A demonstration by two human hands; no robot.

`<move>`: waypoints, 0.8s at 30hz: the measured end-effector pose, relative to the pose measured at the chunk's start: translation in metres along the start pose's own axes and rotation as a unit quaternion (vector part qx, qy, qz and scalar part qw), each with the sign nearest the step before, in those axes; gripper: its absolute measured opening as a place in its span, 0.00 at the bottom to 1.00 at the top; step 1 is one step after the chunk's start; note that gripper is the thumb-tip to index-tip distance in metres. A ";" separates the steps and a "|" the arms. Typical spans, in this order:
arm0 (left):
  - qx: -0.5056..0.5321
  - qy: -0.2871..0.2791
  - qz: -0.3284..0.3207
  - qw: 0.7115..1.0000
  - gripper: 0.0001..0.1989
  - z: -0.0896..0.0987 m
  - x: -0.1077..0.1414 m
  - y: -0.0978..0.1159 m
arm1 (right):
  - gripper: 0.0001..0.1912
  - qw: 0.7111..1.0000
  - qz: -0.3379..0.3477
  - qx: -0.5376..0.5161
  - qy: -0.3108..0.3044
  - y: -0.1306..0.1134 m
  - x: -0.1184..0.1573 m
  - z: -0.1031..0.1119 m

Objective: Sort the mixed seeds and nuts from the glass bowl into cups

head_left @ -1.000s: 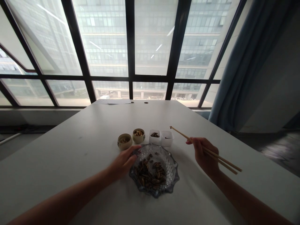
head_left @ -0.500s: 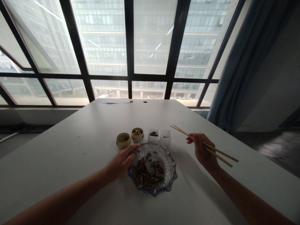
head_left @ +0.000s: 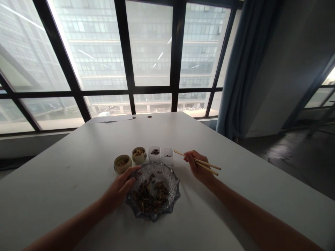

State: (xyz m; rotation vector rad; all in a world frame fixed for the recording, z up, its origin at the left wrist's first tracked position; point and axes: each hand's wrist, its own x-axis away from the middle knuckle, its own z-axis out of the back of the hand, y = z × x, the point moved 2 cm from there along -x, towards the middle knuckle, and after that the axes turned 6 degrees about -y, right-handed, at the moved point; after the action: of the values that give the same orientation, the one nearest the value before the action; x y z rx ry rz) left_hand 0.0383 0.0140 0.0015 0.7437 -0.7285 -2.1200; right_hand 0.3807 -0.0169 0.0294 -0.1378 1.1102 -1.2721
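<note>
My left hand [head_left: 121,186] rests at the left rim of a scalloped clear glass bowl [head_left: 175,195], thumb and fingers gripping its edge. Dark striped seeds, like sunflower seeds [head_left: 150,197], lie in the bowl. In my right hand [head_left: 197,167] is a pair of wooden chopsticks [head_left: 208,164], pointing left, with the tips beside the right-hand white cup [head_left: 167,161]. Nothing shows between the tips. A second white cup [head_left: 154,158], holding dark seeds, stands to its left. Two beige round cups, a near one [head_left: 121,170] and a farther one [head_left: 138,160], hold light brown pieces.
Everything stands on a long white table [head_left: 86,157]. Papers [head_left: 112,119] and two dark round holes lie at its far end. Large black-framed windows rise behind it, and a blue curtain [head_left: 232,87] hangs at the right.
The view has turned to the right, so the table things sit further left. My right hand has brought the chopsticks closer to the right white cup. My left hand stays on the bowl.
</note>
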 end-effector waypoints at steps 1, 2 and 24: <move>-0.002 -0.001 0.001 1.000 0.26 0.000 0.000 0.000 | 0.25 1.000 -0.006 -0.007 0.002 0.002 0.000 0.000; -0.003 -0.002 0.003 1.000 0.26 0.000 0.000 0.001 | 0.25 1.000 -0.012 -0.012 0.003 0.004 -0.001 0.000; -0.004 0.000 0.001 1.000 0.26 0.000 -0.001 0.002 | 0.23 1.000 0.013 0.005 0.009 0.012 -0.009 0.004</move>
State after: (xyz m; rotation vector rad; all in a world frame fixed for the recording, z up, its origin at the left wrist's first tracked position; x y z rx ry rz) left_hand 0.0399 0.0136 0.0027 0.7388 -0.7210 -2.1194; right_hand 0.3929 -0.0066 0.0288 -0.1038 1.1188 -1.2567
